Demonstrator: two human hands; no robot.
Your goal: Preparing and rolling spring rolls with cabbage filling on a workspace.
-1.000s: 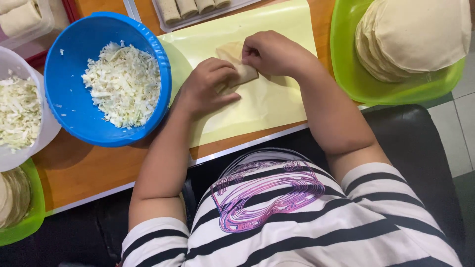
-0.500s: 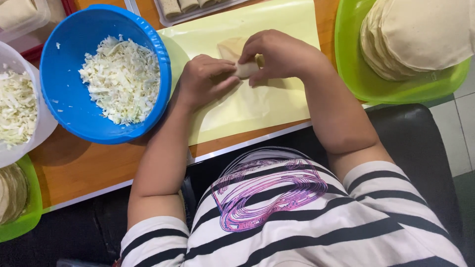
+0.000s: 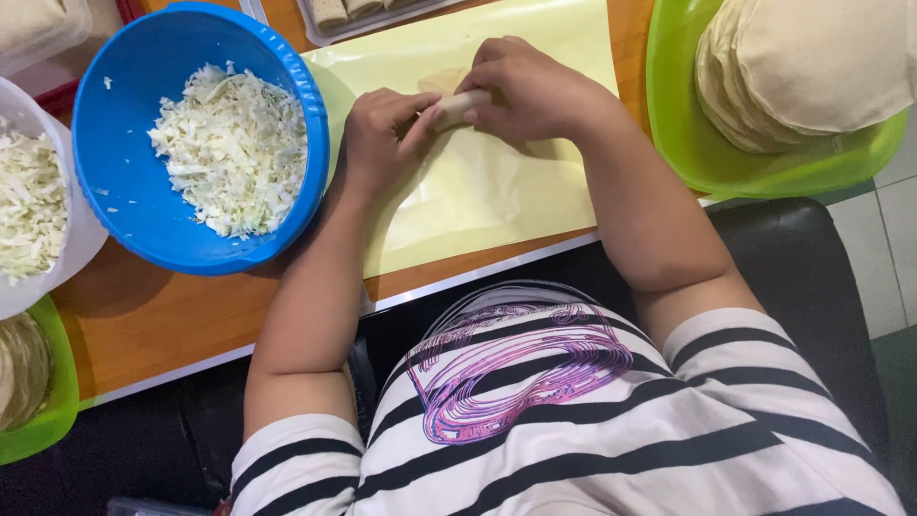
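Half a second ago the wrapper was only part folded between our hands; now it is a tight, narrow roll (image 3: 462,101), pale tan and smooth, with a flap of flat wrapper showing just beyond it. A second ago it lay wider and flatter on the sheet, so we judge the rolling to be nearly finished.

Our left hand (image 3: 382,139) presses its curled fingers (image 3: 420,119) against the left end of the roll. Our right hand (image 3: 530,91) is closed over the right part of it, covering most of that end, with the fingertips tucked down on top. Both hands grip the roll, which rests on the pale yellow sheet (image 3: 478,191), a thin, slightly glossy liner spread over the orange wooden worktop (image 3: 172,315).

Just left of the sheet stands a round blue plastic bowl (image 3: 115,191) holding shredded cabbage (image 3: 234,148), white-green, loose and ragged. A white bowl (image 3: 67,239) at the far left holds more shreds. To the right, a bright green tub (image 3: 688,143) carries a stack of round wrappers (image 3: 812,67), matte, floury-looking and soft at the edges. At the top edge a tray (image 3: 315,27) shows finished rolls, mostly cropped.
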